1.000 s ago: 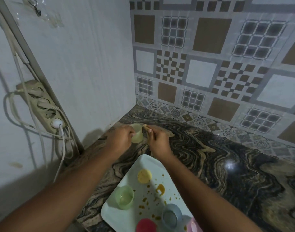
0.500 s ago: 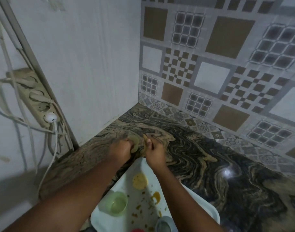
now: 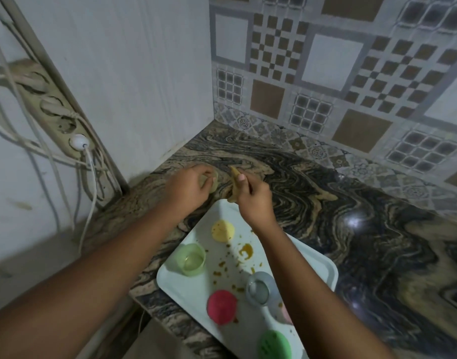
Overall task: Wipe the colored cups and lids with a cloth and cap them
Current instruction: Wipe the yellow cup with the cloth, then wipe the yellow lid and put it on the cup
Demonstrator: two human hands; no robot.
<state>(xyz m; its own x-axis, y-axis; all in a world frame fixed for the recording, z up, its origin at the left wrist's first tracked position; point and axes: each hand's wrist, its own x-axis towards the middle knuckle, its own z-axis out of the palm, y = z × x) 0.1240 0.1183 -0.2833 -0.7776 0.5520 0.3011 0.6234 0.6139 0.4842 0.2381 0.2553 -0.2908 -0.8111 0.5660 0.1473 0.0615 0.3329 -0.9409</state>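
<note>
My left hand [image 3: 190, 186] grips a pale yellow cup [image 3: 212, 183] low over the marbled counter, just beyond the tray's far corner. My right hand [image 3: 253, 196] pinches a yellowish cloth [image 3: 235, 189] right beside the cup. On the white tray [image 3: 196, 288] lie a yellow lid [image 3: 222, 230], an open green cup [image 3: 190, 259], a blue-grey cup [image 3: 259, 287], a red lid [image 3: 221, 307] and a green lid [image 3: 274, 345]. A pink piece [image 3: 285, 313] shows partly behind my right forearm. Yellow-brown spatters dot the tray.
The dark swirled counter [image 3: 351, 216] ends in a corner with a white panel on the left and patterned tiles behind. A power strip [image 3: 48, 110] with cables hangs on the left wall. The tray overhangs the counter's near edge.
Both hands lowered from in front of the wall down to the counter surface. The cup and cloth have drawn slightly apart. The view tilted down, showing more of the tray.
</note>
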